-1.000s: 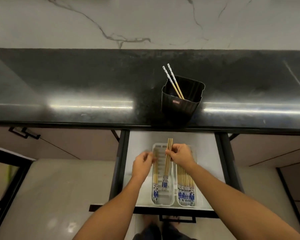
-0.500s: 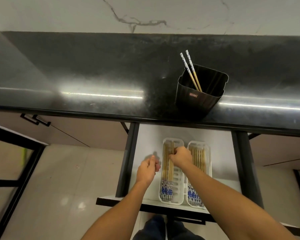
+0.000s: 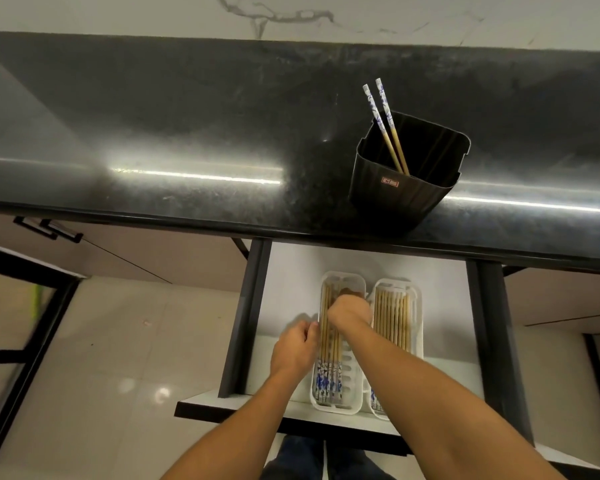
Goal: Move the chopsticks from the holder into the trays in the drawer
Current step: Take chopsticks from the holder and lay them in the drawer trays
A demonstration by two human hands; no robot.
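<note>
A black holder [image 3: 395,199] stands on the dark counter with two blue-and-white-topped chopsticks [image 3: 383,116] leaning in it. Below, the open drawer [image 3: 291,271] holds two white trays. The left tray [image 3: 336,408] carries a few chopsticks [image 3: 328,362]. The right tray [image 3: 418,296] is filled with several more [image 3: 394,317]. My right hand [image 3: 349,311] is down in the left tray, fingers curled over chopsticks it has lowered there. My left hand [image 3: 295,348] rests with loosely curled fingers against that tray's left rim.
The black counter [image 3: 187,133] overhangs the back of the drawer, with a marble wall behind it. Dark drawer rails [image 3: 248,306] flank the white drawer floor. A cabinet handle [image 3: 45,228] sits at the left, above a tiled floor.
My right hand has lowered the bundle of chopsticks from above the left tray down into it. My left hand has drawn back from the tray's inside to its left rim. The view shifted left.
</note>
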